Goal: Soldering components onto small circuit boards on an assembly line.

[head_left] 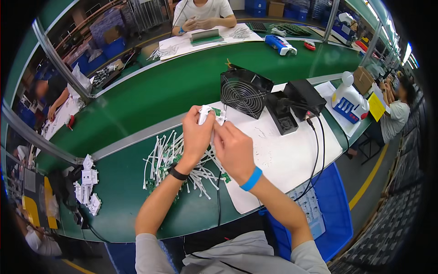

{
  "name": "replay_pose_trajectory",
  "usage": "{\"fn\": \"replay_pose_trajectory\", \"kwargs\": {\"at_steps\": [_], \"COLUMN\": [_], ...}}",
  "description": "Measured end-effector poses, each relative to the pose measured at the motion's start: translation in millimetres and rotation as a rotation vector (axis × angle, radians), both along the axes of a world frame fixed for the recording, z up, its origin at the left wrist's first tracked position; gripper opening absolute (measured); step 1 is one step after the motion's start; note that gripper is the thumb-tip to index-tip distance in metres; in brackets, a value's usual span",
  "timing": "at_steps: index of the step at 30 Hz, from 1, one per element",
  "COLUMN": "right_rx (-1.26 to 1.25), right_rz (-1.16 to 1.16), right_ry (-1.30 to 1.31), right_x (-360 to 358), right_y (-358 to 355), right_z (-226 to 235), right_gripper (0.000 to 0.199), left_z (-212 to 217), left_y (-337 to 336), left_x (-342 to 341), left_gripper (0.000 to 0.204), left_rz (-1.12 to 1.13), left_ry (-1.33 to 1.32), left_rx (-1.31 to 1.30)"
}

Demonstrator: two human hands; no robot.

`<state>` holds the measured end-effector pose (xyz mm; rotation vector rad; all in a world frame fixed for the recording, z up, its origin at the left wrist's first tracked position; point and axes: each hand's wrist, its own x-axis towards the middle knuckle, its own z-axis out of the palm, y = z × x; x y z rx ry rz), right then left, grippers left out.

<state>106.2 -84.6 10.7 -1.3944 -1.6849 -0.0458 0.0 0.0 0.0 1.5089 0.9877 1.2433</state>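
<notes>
My left hand is closed around a small white plastic housing, held up over the bench. A small green circuit board shows at the housing's upper right. Close against the housing's lower right side, my right hand has its fingers pinched together. What lies between those fingers is hidden. Below both hands, a pile of white cables with small green boards spreads over the green bench. Several more white plastic housings are heaped at the left.
Beyond my right hand stand a black fan with a wire guard and a black box with cords on a white sheet. A white and blue bottle is at the right. A blue bin sits below the bench edge. A person works opposite.
</notes>
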Motion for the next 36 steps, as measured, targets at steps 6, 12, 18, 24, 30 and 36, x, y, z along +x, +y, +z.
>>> {"fn": "replay_pose_trajectory", "kwargs": {"at_steps": [6,12,18,24,30,36], "right_rx": [-0.071,-0.097,-0.017,0.003,0.100,0.419], "right_rz": [-0.049,-0.120,-0.248,-0.400,-0.415,-0.528], "right_ry": [-0.144,0.830,0.935,0.527,0.455,0.483], "right_x": [13.0,114.8,192.9,203.5,196.7,200.8], "right_y": [-11.0,-20.3,20.4,42.5,35.9,22.4], "right_z": [-6.2,-25.2,-34.9,-39.1,-43.0,-35.2], "right_gripper": [0.030,0.013,0.038,0.020,0.019,0.021], "left_z": [-8.1,-8.5,-13.7,-22.5,-37.2,-36.2], "left_y": [-3.0,9.7,-6.0,-14.8,-8.1,4.1], "left_x": [11.3,-14.2,6.8,24.5,33.7,44.5], "left_gripper": [0.023,0.029,0.032,0.036,0.041,0.044], "left_rz": [-0.078,-0.218,-0.362,-0.378,-0.347,-0.283], "left_ry": [-0.097,0.109,0.324,0.366,0.443,0.579], "left_rx": [-0.149,-0.099,-0.039,-0.038,0.030,0.139]}}
